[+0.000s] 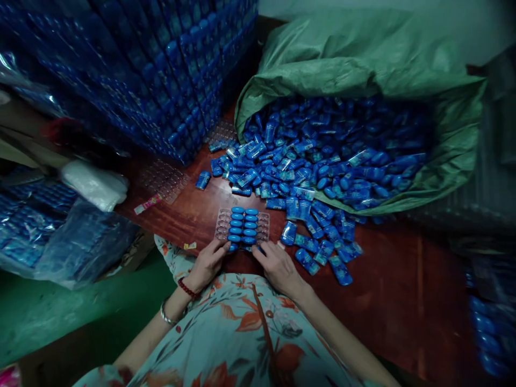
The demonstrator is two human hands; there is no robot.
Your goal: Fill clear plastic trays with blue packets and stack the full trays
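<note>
A clear plastic tray (263, 226) lies on the table close to my body, with two columns of blue oval containers (243, 224) in its middle and bare moulded cups at both sides. At the tray's near left corner, my left hand (208, 264) has its fingers closed on a blue container (233, 247). My right hand (278, 267) is at the near right corner, fingertips bent together over the last row; what they hold is mostly hidden. Many blue wrapped containers (323, 251) lie loose to the right of my right hand.
A large green sack (363, 75) spills blue containers onto the red-brown table (387, 290). Packed blue containers (173, 80) are stacked high at back left. Clear trays (163, 180) and a pink strip (148, 204) lie left. Another person's arm (32, 126) shows at far left.
</note>
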